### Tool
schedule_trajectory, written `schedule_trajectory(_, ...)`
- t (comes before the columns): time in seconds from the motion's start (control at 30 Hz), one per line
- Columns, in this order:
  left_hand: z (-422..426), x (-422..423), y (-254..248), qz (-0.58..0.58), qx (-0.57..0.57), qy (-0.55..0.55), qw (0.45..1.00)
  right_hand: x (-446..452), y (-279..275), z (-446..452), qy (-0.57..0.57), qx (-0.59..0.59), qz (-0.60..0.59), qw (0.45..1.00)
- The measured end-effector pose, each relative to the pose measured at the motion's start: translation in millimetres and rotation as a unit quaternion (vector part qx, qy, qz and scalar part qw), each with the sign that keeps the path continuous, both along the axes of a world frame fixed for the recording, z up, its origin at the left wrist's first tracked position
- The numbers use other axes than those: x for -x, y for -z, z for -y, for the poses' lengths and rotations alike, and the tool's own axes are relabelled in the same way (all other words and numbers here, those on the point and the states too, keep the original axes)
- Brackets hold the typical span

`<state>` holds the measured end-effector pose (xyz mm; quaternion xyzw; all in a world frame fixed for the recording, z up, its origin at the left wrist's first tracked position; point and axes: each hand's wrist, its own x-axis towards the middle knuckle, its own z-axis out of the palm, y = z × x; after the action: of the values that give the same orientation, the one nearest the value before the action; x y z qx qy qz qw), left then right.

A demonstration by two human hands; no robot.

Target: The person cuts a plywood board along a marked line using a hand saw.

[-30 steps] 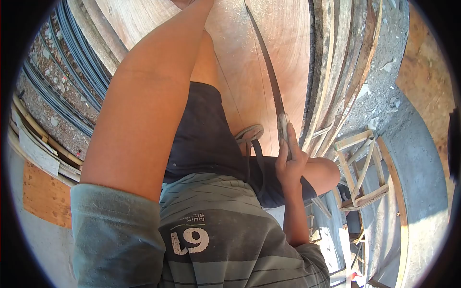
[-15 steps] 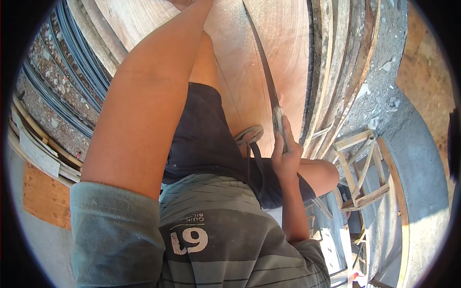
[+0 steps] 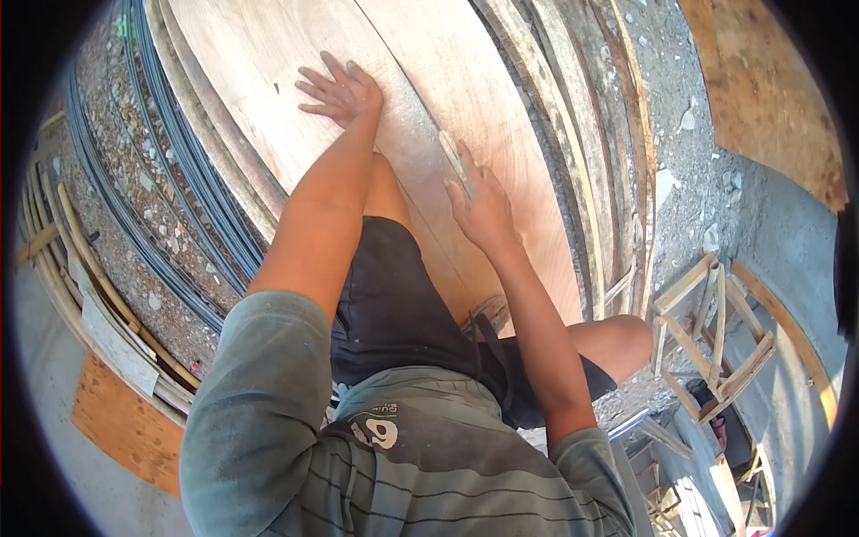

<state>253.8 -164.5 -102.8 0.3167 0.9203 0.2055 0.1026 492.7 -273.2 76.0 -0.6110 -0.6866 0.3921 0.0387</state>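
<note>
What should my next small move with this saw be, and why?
Probably one short, steady stroke of the saw along the dark line: your right hand grips its handle at the line's near end, pale sawdust lies beside it, and your left hand is spread on the board, apart from the line.

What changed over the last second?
The right hand moved forward along the board, taking the saw handle with it. The camera view also shifted: the left hand, earlier cut off at the top edge, now shows whole, spread on the board. Nothing was visibly picked up or let go. Unchanged: the right hand's grip on the saw handle.
</note>
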Motion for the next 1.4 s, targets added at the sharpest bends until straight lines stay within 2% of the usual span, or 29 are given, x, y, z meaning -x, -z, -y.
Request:
schedule_trajectory(0.07,0.3,6.6,-2.0,0.010,0.032,0.020,0.999,-12.8,-15.2,25.8,-0.018,-0.104,0.086,0.991)
schedule_trajectory(0.2,-3.1,51.1,-26.4,0.180,0.195,0.102,0.959,-53.2,-81.7,85.8,0.057,-0.068,0.028,0.996)
schedule_trajectory(0.27,-2.1,81.0,-41.6,0.225,0.261,0.180,0.921,-72.9,-109.1,119.1,0.127,0.086,-0.079,0.985)
schedule_trajectory(0.3,0.8,96.3,-46.3,0.238,0.261,0.214,0.911,-76.5,-125.4,128.0,0.105,0.085,-0.089,0.987)
schedule_trajectory(0.33,6.1,111.8,-45.1,0.185,0.227,0.262,0.920,-79.7,-136.1,134.0,0.083,0.083,-0.098,0.988)
schedule_trajectory(0.37,21.1,133.7,-23.0,0.140,0.119,0.300,0.936,-82.0,-130.5,140.4,0.085,0.068,-0.112,0.988)
schedule_trajectory(0.4,40.5,131.6,-47.5,0.180,0.039,0.258,0.948,-82.3,-118.6,147.4,0.085,0.091,-0.089,0.988)
schedule_trajectory(0.43,61.9,127.8,-58.6,0.164,-0.013,0.238,0.957,-81.0,-109.3,151.9,0.087,0.116,-0.064,0.987)
schedule_trajectory(0.47,83.8,125.5,-65.3,0.129,0.040,0.221,0.966,-78.0,-105.2,153.3,0.090,0.107,-0.075,0.987)
schedule_trajectory(0.53,138.3,105.6,-93.9,0.142,0.050,0.174,0.973,-70.3,-103.4,146.3,-0.127,0.087,0.088,0.984)
schedule_trajectory(0.57,170.7,102.8,-90.6,0.139,0.051,0.171,0.974,-65.5,-108.9,141.9,-0.130,0.069,0.079,0.986)
schedule_trajectory(0.63,235.0,81.8,-116.3,0.107,0.068,0.158,0.979,-57.5,-126.0,139.7,-0.032,0.034,-0.096,0.994)
schedule_trajectory(0.67,267.1,91.4,-97.1,0.100,0.096,0.142,0.980,-57.1,-136.0,139.2,-0.048,0.020,-0.106,0.993)
schedule_trajectory(0.7,295.4,79.9,-121.1,0.118,0.082,0.096,0.985,-58.2,-147.1,139.1,-0.056,0.012,-0.104,0.993)
schedule_trajectory(0.8,383.3,86.4,-128.6,0.083,0.151,0.110,0.979,-59.4,-159.1,146.9,-0.096,-0.014,-0.100,0.990)
schedule_trajectory(0.97,447.1,106.3,-156.5,0.090,0.227,0.111,0.963,-71.3,-164.3,165.9,-0.132,-0.035,-0.066,0.988)
schedule_trajectory(1.07,443.2,116.2,-141.9,0.100,0.111,0.061,0.987,-77.0,-169.3,178.6,-0.120,-0.048,-0.057,0.990)
schedule_trajectory(1.13,407.4,109.9,-152.6,0.115,0.004,-0.015,0.993,-79.8,-168.5,189.6,-0.100,-0.048,-0.074,0.991)
schedule_trajectory(1.2,360.4,132.8,-123.8,0.103,-0.111,-0.011,0.988,-81.6,-167.8,198.2,-0.100,-0.058,-0.062,0.991)
schedule_trajectory(1.27,300.4,106.1,-186.8,0.118,-0.144,0.011,0.982,-77.9,-167.7,198.8,-0.102,-0.066,-0.049,0.991)
schedule_trajectory(1.33,250.8,81.3,-225.4,0.131,-0.212,0.093,0.964,-67.5,-163.2,205.5,-0.092,-0.070,-0.027,0.993)
schedule_trajectory(1.4,219.5,41.5,-270.3,0.057,-0.231,0.212,0.948,-52.1,-156.4,211.5,-0.119,-0.043,-0.021,0.992)
